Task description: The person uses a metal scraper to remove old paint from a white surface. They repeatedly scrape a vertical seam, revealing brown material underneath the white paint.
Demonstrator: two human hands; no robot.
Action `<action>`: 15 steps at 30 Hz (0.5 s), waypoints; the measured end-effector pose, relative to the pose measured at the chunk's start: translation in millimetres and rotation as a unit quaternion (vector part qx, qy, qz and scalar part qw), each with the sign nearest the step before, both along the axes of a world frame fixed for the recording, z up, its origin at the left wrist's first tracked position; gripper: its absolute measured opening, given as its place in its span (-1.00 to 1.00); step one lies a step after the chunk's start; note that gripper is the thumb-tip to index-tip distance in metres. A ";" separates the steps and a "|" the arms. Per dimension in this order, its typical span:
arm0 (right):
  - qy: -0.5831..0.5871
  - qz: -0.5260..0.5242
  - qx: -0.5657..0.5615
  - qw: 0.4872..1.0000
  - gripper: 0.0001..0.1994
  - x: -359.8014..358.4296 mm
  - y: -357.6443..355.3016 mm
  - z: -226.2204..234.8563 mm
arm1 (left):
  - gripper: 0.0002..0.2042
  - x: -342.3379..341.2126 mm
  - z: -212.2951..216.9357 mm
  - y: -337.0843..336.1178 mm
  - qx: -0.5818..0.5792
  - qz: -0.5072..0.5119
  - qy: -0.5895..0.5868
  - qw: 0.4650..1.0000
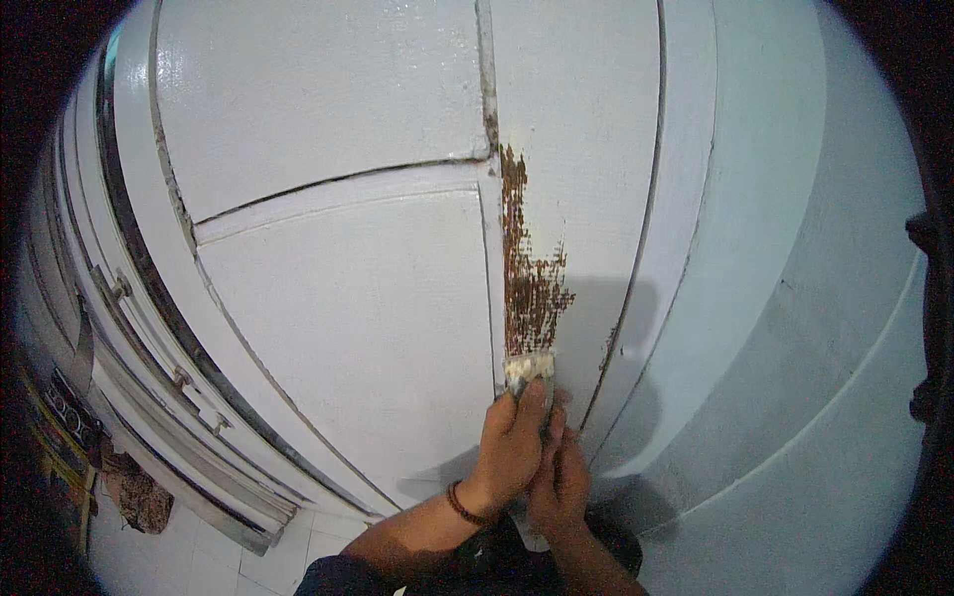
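Note:
My left hand point(509, 442), with a brown beaded bracelet at the wrist, is closed around a scraper, its thumb and fingers close behind the blade. My right hand point(561, 482) is closed just below and to the right, also on the tool; the handle is hidden between my hands. The flat scraper blade point(529, 366), with whitish paint flakes on it, lies against a white painted door point(606, 179). Directly above the blade runs a rough brown patch point(532, 298) where the paint is off, narrow at the top and wider lower down.
A recessed panel point(348, 328) with dark, chipped grooves lies to the left. A pale wall point(845, 348) curves along the right. At far left are white door leaves with metal bolts point(182, 377), and a brown crumpled thing point(139, 497) by the tiled floor point(268, 566).

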State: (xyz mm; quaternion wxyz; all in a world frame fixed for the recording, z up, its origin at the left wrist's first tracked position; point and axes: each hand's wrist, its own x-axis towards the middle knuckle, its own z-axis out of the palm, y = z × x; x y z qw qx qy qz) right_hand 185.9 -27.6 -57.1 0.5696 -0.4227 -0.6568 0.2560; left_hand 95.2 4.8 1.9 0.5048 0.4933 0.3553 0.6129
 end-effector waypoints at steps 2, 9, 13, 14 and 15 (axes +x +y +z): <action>0.005 -0.003 0.037 0.999 -0.52 -0.1 1.3 -2.1 | -0.62 -1.1 -0.6 1.7 -0.015 -0.034 -0.039 0.999; -0.009 -0.041 0.043 0.998 -0.59 -3.6 3.1 -1.7 | -0.63 -2.2 3.4 -0.2 -0.036 0.008 0.020 0.999; 0.077 0.014 -0.057 0.995 -0.58 -0.1 3.7 0.9 | -0.66 -1.4 5.0 3.7 0.000 -0.048 -0.052 0.997; 0.035 0.004 -0.052 0.998 -0.58 0.9 3.0 -0.1 | -0.66 -0.7 3.7 3.4 -0.006 -0.030 -0.039 0.999; 0.008 0.000 -0.054 0.999 -0.58 1.2 1.4 -1.9 | -0.66 -0.2 1.8 2.4 0.004 -0.017 -0.033 0.999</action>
